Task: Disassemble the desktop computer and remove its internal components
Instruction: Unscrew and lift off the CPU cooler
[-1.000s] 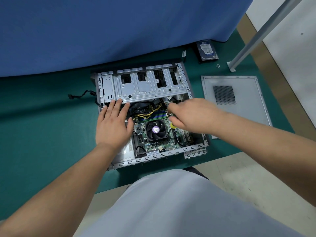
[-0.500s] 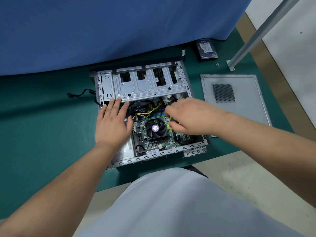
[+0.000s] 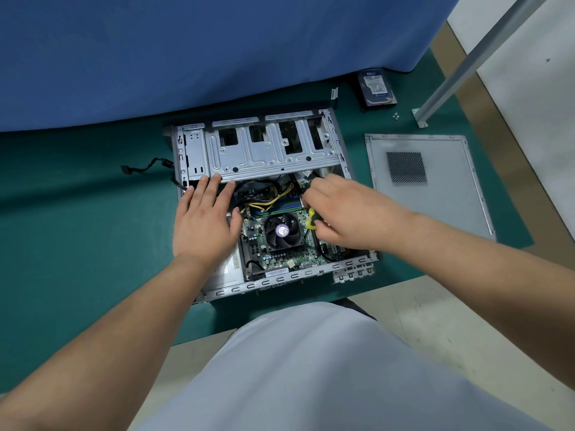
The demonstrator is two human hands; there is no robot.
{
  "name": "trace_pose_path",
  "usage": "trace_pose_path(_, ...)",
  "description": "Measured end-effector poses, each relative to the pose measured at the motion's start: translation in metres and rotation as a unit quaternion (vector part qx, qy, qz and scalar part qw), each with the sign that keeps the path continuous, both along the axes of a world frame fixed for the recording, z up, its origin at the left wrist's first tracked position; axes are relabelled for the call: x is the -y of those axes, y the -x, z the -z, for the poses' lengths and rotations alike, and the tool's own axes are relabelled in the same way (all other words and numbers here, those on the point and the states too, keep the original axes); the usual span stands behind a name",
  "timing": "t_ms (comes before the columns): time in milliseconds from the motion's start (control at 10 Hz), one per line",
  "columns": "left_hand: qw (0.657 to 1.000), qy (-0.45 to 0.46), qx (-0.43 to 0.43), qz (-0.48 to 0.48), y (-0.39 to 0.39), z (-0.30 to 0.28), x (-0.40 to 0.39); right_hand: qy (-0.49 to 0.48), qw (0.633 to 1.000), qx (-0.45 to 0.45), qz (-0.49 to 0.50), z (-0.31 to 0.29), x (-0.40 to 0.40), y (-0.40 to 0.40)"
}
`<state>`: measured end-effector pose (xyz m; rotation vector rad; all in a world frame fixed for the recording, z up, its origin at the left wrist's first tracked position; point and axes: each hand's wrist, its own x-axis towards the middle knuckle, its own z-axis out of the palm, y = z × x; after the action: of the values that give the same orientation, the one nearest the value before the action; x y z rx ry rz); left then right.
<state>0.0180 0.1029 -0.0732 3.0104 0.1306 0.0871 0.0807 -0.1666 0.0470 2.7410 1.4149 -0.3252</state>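
Observation:
The open desktop case (image 3: 264, 286) lies flat on the green mat, its metal drive cage (image 3: 270, 150) at the far side. Inside I see the green motherboard (image 3: 280, 259) with a black CPU fan (image 3: 282, 231) and yellow and black power cables (image 3: 267, 197). My left hand (image 3: 205, 222) rests flat, fingers spread, on the case's left side over the power supply (image 3: 224, 272). My right hand (image 3: 342, 213) is closed around a yellow and black screwdriver (image 3: 311, 220), held over the board's right part just right of the fan. The tool's tip is hidden.
The removed grey side panel (image 3: 441, 194) lies right of the case. A hard drive (image 3: 376, 87) and two small screws (image 3: 395, 116) sit at the back right near a metal post (image 3: 460, 70). A loose black cable (image 3: 146, 168) trails left. Blue cloth (image 3: 186, 57) hangs behind.
My right hand has shifted slightly and the yellow screwdriver handle now shows beneath it. The left hand stays flat on the case. The view has drifted a little.

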Motion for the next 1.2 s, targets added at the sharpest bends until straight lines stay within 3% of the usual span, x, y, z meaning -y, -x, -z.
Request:
trace_pose_path(100, 1.0, 0.0, 0.001, 0.0, 0.0, 0.0, 0.0, 0.008, 0.995, 0.041, 0.087, 0.0, -0.002, 0.004)
trace_pose_path(200, 1.0, 0.003, 0.002, -0.001, 0.0, 0.0, 0.0, 0.042, 0.975, 0.154, 0.158, 0.005, -0.004, 0.01)
trace_pose_path(300, 1.0, 0.001, 0.0, 0.0, 0.0, 0.0, 0.0, 0.03, 0.986, 0.128, 0.104, 0.006, -0.002, 0.007)
trace_pose_path(400, 1.0, 0.001, 0.0, 0.0, -0.001, -0.001, 0.0, -0.005, 0.999, 0.025, 0.023, 0.002, -0.003, 0.002)
trace_pose_path(600, 1.0, 0.004, 0.001, 0.0, 0.0, -0.002, 0.0, 0.054, 0.968, 0.153, 0.189, 0.005, -0.006, 0.01)
trace_pose_path(700, 1.0, 0.004, 0.001, 0.0, 0.0, -0.002, 0.0, 0.048, 0.982, 0.12, 0.137, 0.007, -0.003, 0.002)
trace_pose_path(800, 1.0, 0.005, 0.002, -0.001, 0.0, -0.002, 0.0, 0.01, 0.999, -0.035, 0.005, 0.0, 0.003, -0.007)
trace_pose_path(900, 1.0, 0.005, 0.002, -0.001, 0.0, -0.002, 0.0, 0.018, 0.999, -0.042, 0.02, -0.002, 0.005, -0.008)
trace_pose_path(1000, 1.0, 0.006, 0.002, -0.001, 0.0, -0.002, -0.001, 0.059, 0.986, 0.092, 0.124, -0.001, 0.003, -0.006)
trace_pose_path(1100, 1.0, 0.007, 0.0, -0.001, 0.0, -0.002, 0.0, 0.06, 0.987, 0.119, 0.087, 0.003, 0.003, -0.006)
trace_pose_path(1200, 1.0, 0.01, 0.0, 0.001, 0.0, -0.002, 0.0, 0.032, 0.999, -0.013, -0.024, 0.0, 0.007, -0.011)
